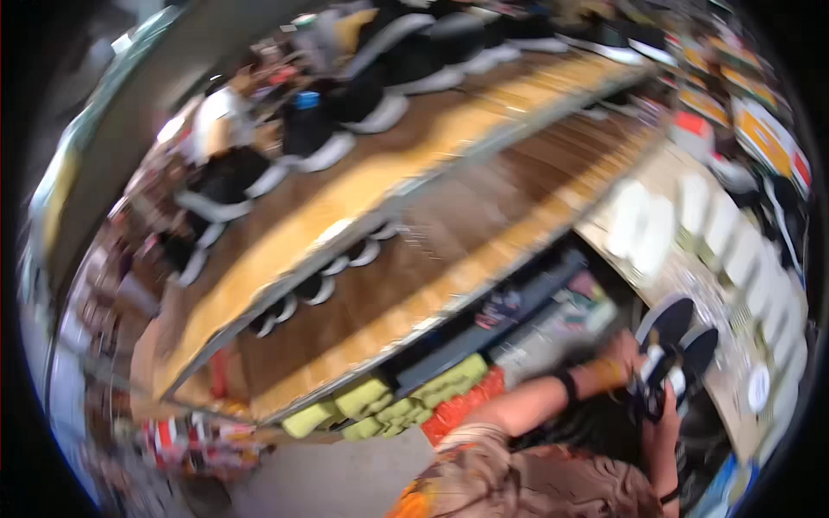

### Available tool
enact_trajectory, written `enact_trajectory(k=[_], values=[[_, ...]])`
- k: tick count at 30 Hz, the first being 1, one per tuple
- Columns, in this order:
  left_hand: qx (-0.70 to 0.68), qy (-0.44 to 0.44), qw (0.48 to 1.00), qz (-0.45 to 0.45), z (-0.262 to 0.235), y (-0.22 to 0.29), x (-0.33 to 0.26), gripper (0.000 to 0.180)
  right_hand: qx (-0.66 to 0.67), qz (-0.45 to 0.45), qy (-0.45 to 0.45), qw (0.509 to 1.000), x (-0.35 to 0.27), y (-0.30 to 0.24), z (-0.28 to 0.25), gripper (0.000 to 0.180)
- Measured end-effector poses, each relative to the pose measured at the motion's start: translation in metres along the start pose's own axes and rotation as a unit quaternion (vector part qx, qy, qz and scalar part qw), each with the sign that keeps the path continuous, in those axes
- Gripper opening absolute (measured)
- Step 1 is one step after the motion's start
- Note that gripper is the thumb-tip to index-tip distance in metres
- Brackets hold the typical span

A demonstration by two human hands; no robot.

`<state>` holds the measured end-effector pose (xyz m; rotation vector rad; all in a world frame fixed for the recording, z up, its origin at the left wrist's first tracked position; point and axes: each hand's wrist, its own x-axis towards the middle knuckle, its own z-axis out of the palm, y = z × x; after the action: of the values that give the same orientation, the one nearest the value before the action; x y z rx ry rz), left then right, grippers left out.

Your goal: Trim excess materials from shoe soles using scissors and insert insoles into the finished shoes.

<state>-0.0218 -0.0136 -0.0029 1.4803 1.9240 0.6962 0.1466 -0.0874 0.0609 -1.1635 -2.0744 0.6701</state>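
At the lower right, both my hands are on a pair of dark shoes with oval soles and white parts near the middle. My left hand is closed at their left side, below a wrist with a black band. Lower down, my right hand grips them from below, its thumb pointing up. Motion blur hides the exact finger placement and the shoes' details. The shoes are held over the near edge of a pale table.
White shoe-shaped inserts in rows and clear plastic lie on the table. A two-tier wooden rack carries black shoes with white soles. Yellow-green foam pieces and a red bag sit beneath it. Boxes stand farther right.
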Motion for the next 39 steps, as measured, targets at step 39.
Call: enact_trajectory(k=[39], values=[[-0.424, -0.347, 0.828, -0.121, -0.080, -0.004, -0.037, 0.028, -0.009, 0.261, 0.042, 0.964, -0.034, 0.043, -0.071, 0.051]])
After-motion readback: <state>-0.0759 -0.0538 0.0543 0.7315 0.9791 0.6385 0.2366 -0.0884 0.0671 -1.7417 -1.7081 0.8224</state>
